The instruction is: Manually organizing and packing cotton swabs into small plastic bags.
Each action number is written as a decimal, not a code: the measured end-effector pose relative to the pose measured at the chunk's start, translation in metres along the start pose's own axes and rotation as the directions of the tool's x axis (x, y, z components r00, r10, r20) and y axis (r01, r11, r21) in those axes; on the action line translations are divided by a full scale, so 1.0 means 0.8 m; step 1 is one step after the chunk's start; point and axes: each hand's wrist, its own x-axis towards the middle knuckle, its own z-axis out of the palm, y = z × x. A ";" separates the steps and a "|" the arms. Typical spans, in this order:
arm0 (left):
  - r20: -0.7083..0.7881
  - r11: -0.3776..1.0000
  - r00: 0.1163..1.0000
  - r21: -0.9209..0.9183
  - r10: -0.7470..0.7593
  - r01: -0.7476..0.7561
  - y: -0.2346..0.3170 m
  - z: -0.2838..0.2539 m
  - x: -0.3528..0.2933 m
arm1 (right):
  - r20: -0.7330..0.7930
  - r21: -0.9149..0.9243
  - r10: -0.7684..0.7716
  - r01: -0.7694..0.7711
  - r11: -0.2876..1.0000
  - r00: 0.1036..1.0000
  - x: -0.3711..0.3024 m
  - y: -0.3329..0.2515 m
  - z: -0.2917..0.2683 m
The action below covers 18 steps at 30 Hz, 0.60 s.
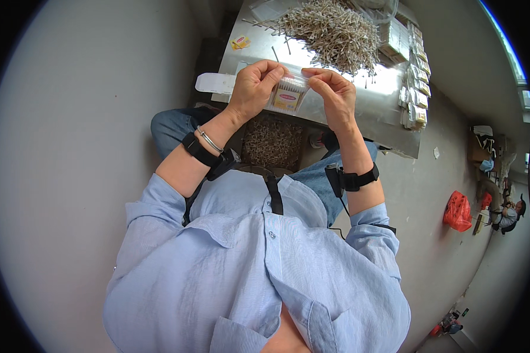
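- Closest in, the light blue shirt (pixel 259 265) fills the lower view, black wrist straps on both forearms, a metal bangle (pixel 209 140) on the left.
- Just past that, between the knees, a box of loose sticks (pixel 272 143) sits below the table edge.
- Left hand (pixel 254 89) is curled closed, pinching the left side of a small clear packet of cotton swabs (pixel 288 96), held up over the near edge of the metal table (pixel 335 112).
- Right hand (pixel 334 94) grips the packet's top right corner, fingers bent, thumb on top.
- Looks like the packing step, possibly closing the mouth; hard to tell, fingers cover it.
- Next move calls for a steady two-handed pinch.
- Farther back, a heap of swabs (pixel 330 32) and stacked finished packets (pixel 417 82).
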 end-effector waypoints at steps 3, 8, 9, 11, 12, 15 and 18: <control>-0.024 1.000 1.000 -0.015 0.017 -0.017 0.011 0.005 -0.007 | 0.000 0.046 0.012 -0.012 0.999 1.000 -0.004 -0.008 0.003; -0.037 0.999 0.999 0.044 -0.015 0.017 0.035 0.008 -0.014 | -0.026 0.087 0.156 -0.153 0.984 0.987 -0.011 -0.032 0.018; -0.024 0.997 0.999 0.072 -0.031 0.032 0.037 0.008 -0.015 | 0.016 -0.032 0.172 -0.171 0.985 0.985 -0.011 -0.032 0.018; -0.022 0.997 0.998 0.049 -0.053 0.055 0.039 0.009 -0.017 | 0.035 -0.129 0.157 -0.152 0.980 0.987 -0.011 -0.035 0.018; -0.019 0.997 0.997 0.026 -0.077 0.077 0.040 0.010 -0.019 | 0.051 -0.159 0.219 -0.209 0.965 0.974 -0.009 -0.041 0.017; 0.012 0.971 0.975 -0.091 -0.221 0.221 0.049 0.017 -0.021 | 0.100 -0.117 0.328 -0.316 0.941 0.939 -0.010 -0.044 0.012; 0.056 0.916 0.953 -0.263 -0.299 0.303 0.042 0.018 -0.023 | -0.042 0.364 0.535 -0.486 0.795 0.844 -0.017 -0.049 0.029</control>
